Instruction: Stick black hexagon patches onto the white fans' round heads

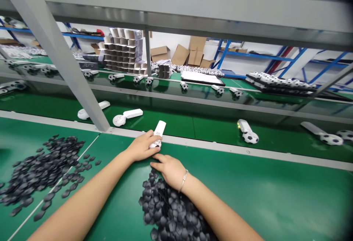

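Note:
My left hand (145, 146) is closed around the round, football-patterned head of a white handheld device (159, 127). Its flat handle points away from me, over the metal edge strip. Part of the head is hidden under my fingers. Just to the right, my right hand (170, 170) hovers at the far tip of a heap of small black pentagon pieces (176, 211). Its thumb and forefinger are stretched out and apart, with nothing visible between them. The right forearm covers part of the heap.
A second pile of black pieces (52, 163) lies at left, spilling across a table seam. Beyond the metal strip (220, 145), a green conveyor (190, 123) carries white devices (128, 116) and black-patterned ones (249, 134). A slanted grey post (68, 60) stands at left; a grey beam (193, 9) crosses overhead.

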Motion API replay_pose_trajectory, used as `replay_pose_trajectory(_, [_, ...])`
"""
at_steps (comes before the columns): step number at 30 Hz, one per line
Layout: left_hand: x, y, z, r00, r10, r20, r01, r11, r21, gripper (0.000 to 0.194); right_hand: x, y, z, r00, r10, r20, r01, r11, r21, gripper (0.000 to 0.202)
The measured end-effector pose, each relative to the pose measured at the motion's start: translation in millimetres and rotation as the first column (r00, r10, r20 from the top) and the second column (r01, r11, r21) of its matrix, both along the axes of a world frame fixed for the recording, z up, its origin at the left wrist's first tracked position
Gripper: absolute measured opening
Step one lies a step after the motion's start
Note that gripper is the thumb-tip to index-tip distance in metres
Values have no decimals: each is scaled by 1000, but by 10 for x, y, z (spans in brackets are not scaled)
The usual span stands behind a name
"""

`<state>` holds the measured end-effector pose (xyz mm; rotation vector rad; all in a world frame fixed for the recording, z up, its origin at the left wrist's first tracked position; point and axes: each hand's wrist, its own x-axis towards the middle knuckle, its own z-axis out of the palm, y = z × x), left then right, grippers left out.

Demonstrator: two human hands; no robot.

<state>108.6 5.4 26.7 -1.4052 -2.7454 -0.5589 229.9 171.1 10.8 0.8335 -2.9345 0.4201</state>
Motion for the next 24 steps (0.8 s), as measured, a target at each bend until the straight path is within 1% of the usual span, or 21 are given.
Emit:
replay_pose_trajectory(1, [31, 29, -10, 997, 36, -67, -38, 999, -27, 43, 3, -13, 6, 1000, 4, 1, -4, 997, 77, 31])
replay_pose_trajectory(3, [106, 95, -31, 981, 127, -148, -138, 988, -71, 48, 19, -19, 27, 1000, -12, 4, 11, 987, 160, 20])
replay_pose_trajectory(5, [180, 146, -46, 961, 222, -165, -241, 964, -110, 55, 45, -15, 50, 999, -38, 5, 36, 982, 185, 14])
replay_pose_trajectory(6, [208, 159, -47, 955, 246, -165, -267, 955, -126, 57, 61, -13, 58, 999, -50, 6, 47, 979, 196, 14])
replay_pose_trajectory(7, [229, 162, -42, 954, 246, -169, -269, 954, -131, 57, 75, -13, 64, 998, -61, 8, 58, 977, 205, 15])
replay_pose_trajectory(8, [239, 155, -33, 959, 220, -180, -244, 962, -122, 56, 89, -13, 68, 997, -74, 10, 70, 975, 209, 16])
replay_pose_trajectory(9, [240, 141, -22, 966, 171, -196, -193, 976, -100, 54, 99, -11, 71, 996, -88, 11, 84, 974, 209, 17])
replay_pose_trajectory(11, [214, 102, 0, 977, 33, -211, -45, 998, -51, 57, 109, 7, 80, 992, -121, 19, 115, 973, 200, 20])
replay_pose_trajectory(13, [172, 69, 10, 981, -89, -174, 84, 996, -36, 65, 105, 64, 103, 986, -161, 31, 153, 972, 181, 18])
replay_pose_trajectory(15, [143, 61, 4, 982, -151, -110, 146, 988, -51, 68, 92, 163, 147, 979, -199, 43, 191, 971, 147, 17])
replay_pose_trajectory(17, [148, 82, -9, 984, -159, -75, 154, 986, -70, 67, 75, 283, 205, 974, -224, 44, 219, 972, 86, 19])
replay_pose_trajectory(19, [184, 124, -19, 988, -142, -67, 136, 987, -87, 68, 58, 389, 259, 969, -244, 24, 244, 970, 11, 18])
replay_pose_trajectory(20, [207, 148, -23, 990, -129, -64, 123, 988, -96, 69, 50, 425, 277, 965, -262, 15, 263, 963, -67, 17])
replay_pose_trajectory(21, [229, 169, -24, 991, -115, -61, 108, 989, -105, 69, 43, 449, 286, 958, -285, 25, 285, 941, -183, 15])
replay_pose_trajectory(22, [247, 188, -23, 993, -101, -58, 94, 989, -113, 69, 35, 458, 287, 951, -305, 56, 306, 898, -315, 13])
replay_pose_trajectory(24, [268, 212, -19, 995, -86, -54, 79, 989, -125, 69, 20, 447, 263, 939, -309, 153, 341, 771, -538, 11])
